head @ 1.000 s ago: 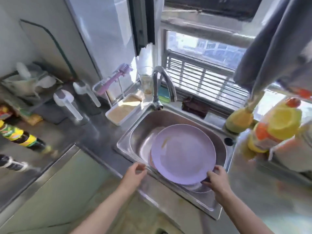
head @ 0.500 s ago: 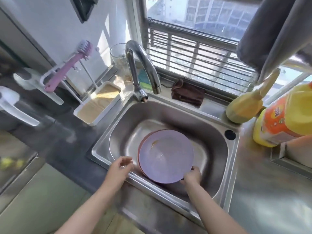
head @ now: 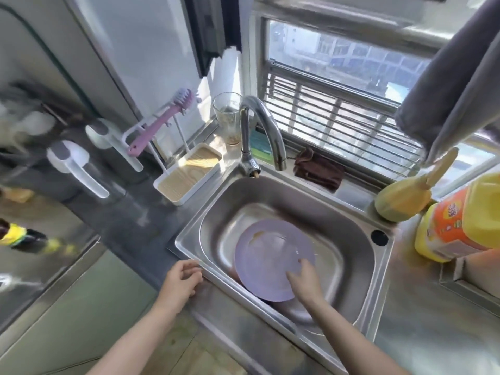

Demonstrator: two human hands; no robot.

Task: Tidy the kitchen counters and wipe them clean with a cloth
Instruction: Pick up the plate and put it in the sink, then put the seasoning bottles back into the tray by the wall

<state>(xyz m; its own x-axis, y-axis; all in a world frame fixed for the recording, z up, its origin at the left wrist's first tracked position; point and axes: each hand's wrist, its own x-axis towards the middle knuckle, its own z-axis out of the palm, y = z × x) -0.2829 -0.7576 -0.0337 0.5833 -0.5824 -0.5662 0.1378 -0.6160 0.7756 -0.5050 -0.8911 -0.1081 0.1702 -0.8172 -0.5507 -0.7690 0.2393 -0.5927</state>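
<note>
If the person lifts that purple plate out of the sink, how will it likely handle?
The purple plate looks thin and matte, probably plastic: stiff and light. It lies in the sink with smears on it, so it may be slippery. The right hand rests on its rim.

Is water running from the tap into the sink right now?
No, the faucet spout shows no stream of water, and the purple plate lies in the sink under the right hand.
</note>
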